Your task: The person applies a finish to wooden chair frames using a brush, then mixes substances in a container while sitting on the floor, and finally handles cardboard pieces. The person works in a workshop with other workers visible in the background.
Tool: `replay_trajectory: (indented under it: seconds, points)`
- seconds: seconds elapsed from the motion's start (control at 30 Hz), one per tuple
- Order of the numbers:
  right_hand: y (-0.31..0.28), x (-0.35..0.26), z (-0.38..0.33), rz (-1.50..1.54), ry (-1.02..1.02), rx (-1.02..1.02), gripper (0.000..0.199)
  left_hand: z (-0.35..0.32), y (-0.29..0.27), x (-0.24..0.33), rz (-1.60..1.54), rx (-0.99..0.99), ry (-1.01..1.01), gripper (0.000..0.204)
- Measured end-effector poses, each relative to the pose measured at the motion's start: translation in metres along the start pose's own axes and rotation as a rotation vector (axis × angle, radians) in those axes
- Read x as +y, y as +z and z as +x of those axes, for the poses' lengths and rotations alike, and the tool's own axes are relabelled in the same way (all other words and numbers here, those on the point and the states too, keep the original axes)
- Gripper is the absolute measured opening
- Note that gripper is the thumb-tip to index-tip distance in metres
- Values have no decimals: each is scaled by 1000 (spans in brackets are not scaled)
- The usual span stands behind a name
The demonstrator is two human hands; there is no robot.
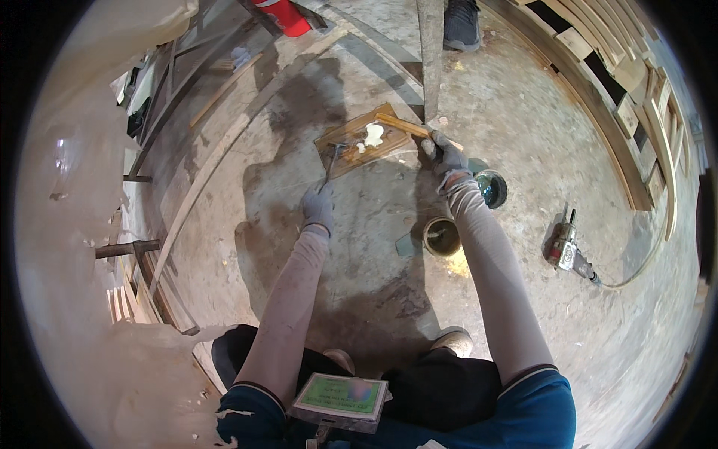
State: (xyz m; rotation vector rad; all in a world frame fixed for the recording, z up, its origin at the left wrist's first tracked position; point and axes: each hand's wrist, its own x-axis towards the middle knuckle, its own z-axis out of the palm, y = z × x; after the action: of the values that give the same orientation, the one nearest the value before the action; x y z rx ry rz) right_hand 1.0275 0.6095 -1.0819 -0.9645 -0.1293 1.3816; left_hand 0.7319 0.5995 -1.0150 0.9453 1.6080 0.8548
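Note:
My left hand (pixel 319 206), in a grey glove, is closed round the handle of a thin T-shaped metal tool (pixel 332 160). Its crosspiece is over the left part of a brown wooden board (pixel 345 166) lying on the floor. A blob of white paste (pixel 373 135) sits on the board, with a smaller dab beside it. My right hand (pixel 447 155), also gloved, grips one end of a narrow wooden strip (pixel 400 123). The strip's far end reaches over the board's upper edge.
An open can of dark liquid (pixel 491 188) and another open container (pixel 441 236) stand by my right forearm. A pneumatic tool (pixel 565 251) with a hose lies farther right. Curved wooden frames (pixel 598 135), a red object (pixel 284 16) and someone's shoe (pixel 461 26) are around.

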Motion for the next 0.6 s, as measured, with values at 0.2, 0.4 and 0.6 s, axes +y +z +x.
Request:
replay_trajectory:
  seconds: [0.2, 0.4, 0.6]
  points:
    - [37, 10, -20, 293, 197, 9, 21, 5, -35, -21, 183, 146, 22, 20]
    - [24, -2, -26, -24, 91, -66, 22, 6, -27, -21, 176, 112, -6, 23]
    - [22, -14, -26, 315, 161, -45, 26, 5, -22, -19, 154, 101, 31, 19]
